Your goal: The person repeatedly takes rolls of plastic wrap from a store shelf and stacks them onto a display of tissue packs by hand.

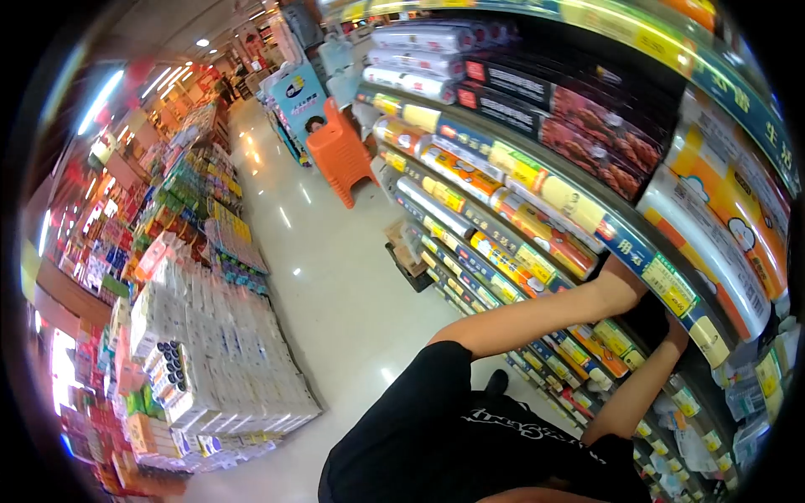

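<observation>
My left hand (622,278) reaches into a shelf level beneath a blue-and-yellow price rail (641,261); its fingers are hidden behind the rail. Lower and to the right, my right hand (675,334) goes into the same dark gap, with only the wrist and part of the hand showing. What either hand touches cannot be seen. Orange and white rolled packages (543,230) lie just left of my left hand. Above the rail, large white and orange rolls (708,251) lie beside stacked black boxes with food pictures (599,142).
An orange plastic stool (340,155) stands in the aisle by a blue display (298,96). A dark crate with cardboard (408,256) sits at the shelf's foot. Stacked white packages (231,352) line the aisle's left side. More shelf levels with price tags run below my arms.
</observation>
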A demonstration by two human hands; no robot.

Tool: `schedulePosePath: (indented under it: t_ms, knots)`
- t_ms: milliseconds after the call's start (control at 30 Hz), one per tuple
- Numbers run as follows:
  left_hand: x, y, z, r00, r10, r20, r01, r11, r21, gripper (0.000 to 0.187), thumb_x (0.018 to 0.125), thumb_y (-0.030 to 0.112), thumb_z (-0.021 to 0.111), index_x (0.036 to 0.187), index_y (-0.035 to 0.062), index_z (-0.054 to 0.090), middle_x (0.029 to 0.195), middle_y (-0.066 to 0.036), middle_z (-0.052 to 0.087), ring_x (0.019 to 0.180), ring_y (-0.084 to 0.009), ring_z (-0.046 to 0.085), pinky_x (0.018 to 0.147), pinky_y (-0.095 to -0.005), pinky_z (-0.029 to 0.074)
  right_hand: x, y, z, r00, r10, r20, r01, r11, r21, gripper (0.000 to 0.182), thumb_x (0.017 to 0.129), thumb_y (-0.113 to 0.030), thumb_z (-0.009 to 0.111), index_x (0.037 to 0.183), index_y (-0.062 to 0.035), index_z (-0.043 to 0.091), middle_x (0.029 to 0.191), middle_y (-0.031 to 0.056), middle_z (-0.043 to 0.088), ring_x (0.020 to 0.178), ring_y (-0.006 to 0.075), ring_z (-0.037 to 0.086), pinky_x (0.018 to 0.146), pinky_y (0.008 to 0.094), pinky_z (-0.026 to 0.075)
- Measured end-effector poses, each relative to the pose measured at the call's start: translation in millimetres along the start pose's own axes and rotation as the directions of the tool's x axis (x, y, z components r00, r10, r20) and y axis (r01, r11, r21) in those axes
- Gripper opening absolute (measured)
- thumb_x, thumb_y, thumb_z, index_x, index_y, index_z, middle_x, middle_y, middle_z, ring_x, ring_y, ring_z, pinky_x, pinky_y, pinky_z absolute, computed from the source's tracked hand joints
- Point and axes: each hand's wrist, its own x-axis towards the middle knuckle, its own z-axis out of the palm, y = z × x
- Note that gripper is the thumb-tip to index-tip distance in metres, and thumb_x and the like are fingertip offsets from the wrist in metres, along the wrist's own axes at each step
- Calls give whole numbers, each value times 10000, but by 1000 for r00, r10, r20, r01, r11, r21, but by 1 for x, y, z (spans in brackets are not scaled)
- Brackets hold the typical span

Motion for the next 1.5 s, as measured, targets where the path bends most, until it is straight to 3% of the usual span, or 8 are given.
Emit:
schedulePosePath:
  t_ms: [100, 400, 700, 867, 933, 1100, 1167, 1500]
  knots:
    - [-23, 15, -61, 938, -79, 339, 40, 992, 120, 372, 707, 181, 653, 1040, 16, 684, 1229, -182, 561, 1152, -328, 505, 945, -457, 422, -30, -37, -33, 998, -39, -52, 50, 971, 236, 559, 844, -248, 651, 1332, -31, 488, 1383, 179, 493, 1333, 366, 384, 1107, 445, 288]
    - [-179, 27, -214, 998, -60, 22, 55, 981, 188, 690, 619, 258, 791, 1209, 8, 534, 1160, -88, 538, 1010, -259, 523, 701, -357, 508, -177, -226, -151, 997, 1, 74, -53, 706, 706, 915, 623, 30, 735, 1447, -46, 343, 1375, 203, 363, 1278, 350, 413, 1061, 400, 370]
    - [-315, 56, -407, 867, -165, -469, 319, 908, 270, 354, 700, 301, 758, 909, 39, 643, 890, -91, 629, 790, -274, 583, 641, -355, 501, -285, -422, -178, 806, -539, 247, 0, 416, 909, 920, 634, -46, 806, 1437, -110, 363, 1389, 170, 322, 1273, 309, 406, 1012, 434, 435]
    - [-398, 64, -485, 462, -149, -874, 590, 787, 177, 220, 766, 140, 662, 888, 13, 530, 879, -145, 502, 710, -261, 525, 667, -348, 467, -351, -538, -230, 626, -770, 119, 115, 243, 963, 847, 658, -70, 800, 1409, -106, 408, 1363, 146, 352, 1242, 277, 433, 959, 389, 454]
    - [-422, 61, -518, 136, -153, -979, 467, 881, -73, 139, 846, 69, 587, 838, 29, 455, 875, -97, 433, 716, -187, 501, 679, -309, 460, -380, -582, -242, 570, -818, 70, 99, 153, 983, 818, 675, -97, 797, 1400, -95, 419, 1346, 135, 369, 1210, 260, 453, 949, 368, 457]
    - [-515, 72, -644, 66, 13, -998, 582, 812, 49, 135, 942, 55, 484, 818, 33, 438, 865, -76, 438, 739, -153, 539, 689, -292, 467, -471, -684, -263, 392, -918, -55, -108, -105, 989, 757, 706, -153, 809, 1368, -78, 450, 1303, 97, 396, 1152, 223, 463, 917, 372, 464]
    - [-544, 77, -700, -99, 17, -995, 524, 851, -37, 163, 965, 125, 487, 837, 28, 459, 850, -69, 481, 753, -155, 567, 689, -304, 473, -515, -721, -272, 322, -945, -58, -160, -115, 980, 753, 709, -152, 807, 1368, -78, 449, 1301, 102, 396, 1156, 223, 458, 921, 370, 463]
    - [-680, 97, -858, -171, 219, -961, 834, 551, -23, 200, 994, 226, 513, 1005, 28, 496, 951, -47, 503, 873, -109, 486, 814, -269, 423, -694, -878, -331, 195, -981, -10, -419, -93, 903, 610, 761, -166, 776, 1288, -69, 485, 1290, 117, 345, 1205, 244, 415, 970, 387, 447]
